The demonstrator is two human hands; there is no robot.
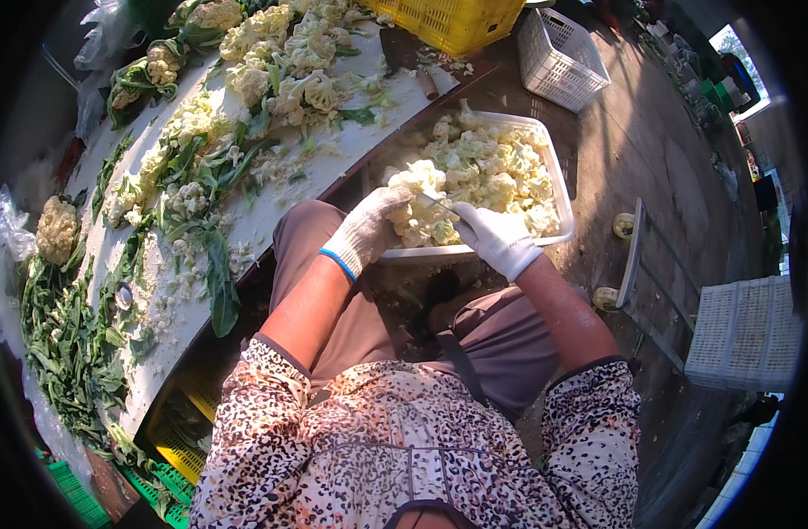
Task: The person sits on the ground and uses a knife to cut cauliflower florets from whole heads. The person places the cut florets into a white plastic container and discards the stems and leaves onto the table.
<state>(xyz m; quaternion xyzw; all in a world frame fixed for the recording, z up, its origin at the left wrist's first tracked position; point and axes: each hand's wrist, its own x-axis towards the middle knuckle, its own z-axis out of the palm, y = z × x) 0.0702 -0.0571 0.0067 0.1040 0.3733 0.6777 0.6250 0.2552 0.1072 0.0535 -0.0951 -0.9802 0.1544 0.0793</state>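
My left hand (pixel 369 225), in a knitted white glove with a blue cuff edge, grips a piece of cauliflower (pixel 420 177). In my gloved right hand (pixel 498 239) is a small knife (pixel 438 201), its thin blade pointing left against the cauliflower. The handle is mostly hidden in the fist. Both hands are above the near side of a white plastic crate (pixel 560 188), which is heaped with cut cauliflower florets (pixel 493 162). My knees are just in front of the crate.
A white work table (pixel 341 155) at left carries cauliflower heads (pixel 305 86), leaves (pixel 67 330) and crumbs. Another knife's wooden handle (pixel 428 84) lies near its edge. Beyond are a yellow crate (pixel 453 23) and a white basket (pixel 566 63). A wheeled trolley (pixel 632 254) and stacked white crates (pixel 741 330) are at right.
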